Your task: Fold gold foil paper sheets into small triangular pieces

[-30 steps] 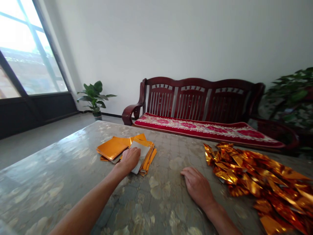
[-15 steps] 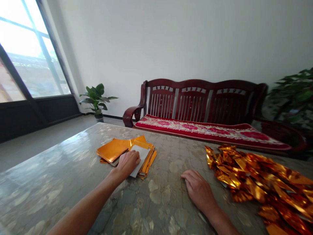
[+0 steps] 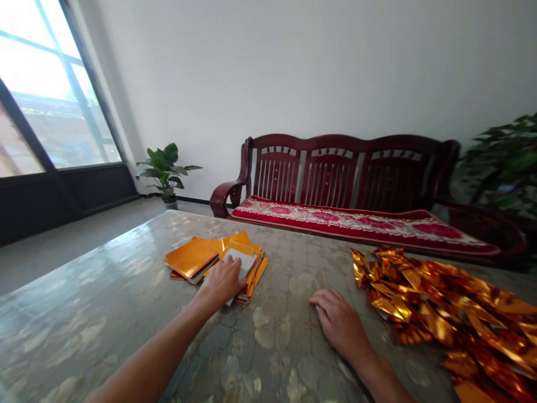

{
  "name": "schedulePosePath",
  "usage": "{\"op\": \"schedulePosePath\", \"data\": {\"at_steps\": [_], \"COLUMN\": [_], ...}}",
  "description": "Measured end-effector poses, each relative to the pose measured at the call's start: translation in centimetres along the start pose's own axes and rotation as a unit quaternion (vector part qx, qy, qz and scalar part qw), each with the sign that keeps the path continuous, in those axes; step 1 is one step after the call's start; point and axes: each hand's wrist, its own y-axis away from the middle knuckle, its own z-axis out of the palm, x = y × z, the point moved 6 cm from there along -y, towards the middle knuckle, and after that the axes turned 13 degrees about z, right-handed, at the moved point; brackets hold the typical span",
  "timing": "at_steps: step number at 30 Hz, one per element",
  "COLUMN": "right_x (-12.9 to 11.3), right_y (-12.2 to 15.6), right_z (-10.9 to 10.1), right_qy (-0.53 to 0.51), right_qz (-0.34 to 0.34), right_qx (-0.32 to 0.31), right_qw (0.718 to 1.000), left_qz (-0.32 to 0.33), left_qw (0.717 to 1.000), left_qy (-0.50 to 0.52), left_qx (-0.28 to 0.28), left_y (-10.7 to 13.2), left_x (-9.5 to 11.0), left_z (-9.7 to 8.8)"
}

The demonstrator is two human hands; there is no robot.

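My left hand (image 3: pixel 225 278) lies over the pale back of the top paper sheet (image 3: pixel 247 262) on a stack of gold foil papers (image 3: pixel 257 280). Its fingers are slightly bent on the sheet, and the thumb stands apart on the right; the fingertips' undersides are hidden. Left of that stack, touching it, are more gold foil papers (image 3: pixel 193 257), fanned out. My right hand (image 3: pixel 339 322) rests on the tabletop between the stack and a heap of folded gold foil pieces (image 3: pixel 436 302). Its fingers lie loosely together, pointing left, and no object shows in them.
The table (image 3: pixel 126 336) has a glossy floral-patterned cover. Behind it stands a dark red wooden bench (image 3: pixel 331 173) with a red floral cushion (image 3: pixel 361 224). A potted plant (image 3: pixel 165 168) is at the back left, and leafy greenery (image 3: pixel 507 157) at the right.
My left hand has shifted slightly on the top sheet, its thumb now spread out to the right and its fingers less curled. The right hand has hardly moved.
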Motion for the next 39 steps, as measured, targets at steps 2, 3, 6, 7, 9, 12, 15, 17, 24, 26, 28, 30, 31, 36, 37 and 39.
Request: {"op": "schedulePosePath", "data": {"at_steps": [2,3,6,7,9,12,15,17,24,26,28,30,31,36,37,39], "right_x": [0.1,0.1,0.1,0.1,0.1,0.3,0.4,0.5,0.7,0.7,0.8,0.7,0.7,0.8,0.8,0.8], "right_y": [0.0,0.0,0.0,0.0,0.0,0.0,-0.1,-0.2,-0.2,-0.2,-0.1,-0.1,-0.1,-0.1,-0.1,-0.1], "right_z": [0.1,0.1,0.0,0.0,0.0,0.1,0.3,0.4,0.5,0.5,0.5,0.5,0.5,0.5,0.5,0.5], "right_qy": [-0.003,-0.005,-0.009,-0.011,-0.015,-0.020,-0.024,-0.025,-0.028,-0.028,-0.030,-0.032,-0.031,-0.029,-0.029,-0.030], "right_qz": [0.002,0.003,0.003,0.003,0.004,0.008,0.011,0.014,0.019,0.018,0.016,0.014,0.014,0.013,0.013,0.012], "right_qx": [-0.005,-0.007,-0.008,-0.008,-0.007,-0.013,-0.020,-0.022,-0.027,-0.026,-0.023,-0.021,-0.021,-0.016,-0.014,-0.013], "right_qw": [1.000,1.000,1.000,1.000,1.000,1.000,0.999,0.999,0.999,0.999,0.999,0.999,0.999,0.999,0.999,0.999], "left_qz": [0.000,0.000,0.005,0.007,0.011,0.019,0.022,0.019,0.035,0.044,0.044,0.044,0.044,0.041,0.040,0.043], "left_qw": [1.000,1.000,1.000,1.000,1.000,1.000,1.000,1.000,0.999,0.999,0.999,0.999,0.999,0.999,0.999,0.999], "left_qy": [0.002,0.003,0.009,0.011,0.013,0.015,0.017,0.017,0.007,0.006,0.005,0.005,0.005,-0.001,-0.004,-0.011], "left_qx": [0.000,-0.002,-0.003,-0.004,-0.006,-0.008,-0.010,-0.012,-0.013,-0.015,-0.014,-0.011,-0.009,-0.003,-0.002,0.000], "left_y": [0.0,0.1,0.0,0.0,0.0,0.0,0.0,0.0,-0.3,-0.5,-0.8,-0.9,-1.0,-1.1,-1.1,-1.2], "left_x": [-0.2,-0.3,-0.4,-0.4,-0.5,-0.6,-0.7,-0.9,-1.4,-1.7,-1.9,-1.9,-1.9,-1.5,-1.5,-1.4], "left_z": [0.1,0.2,0.2,0.1,0.1,0.1,0.2,0.4,0.2,0.2,0.3,0.4,0.5,0.7,0.8,1.0]}}
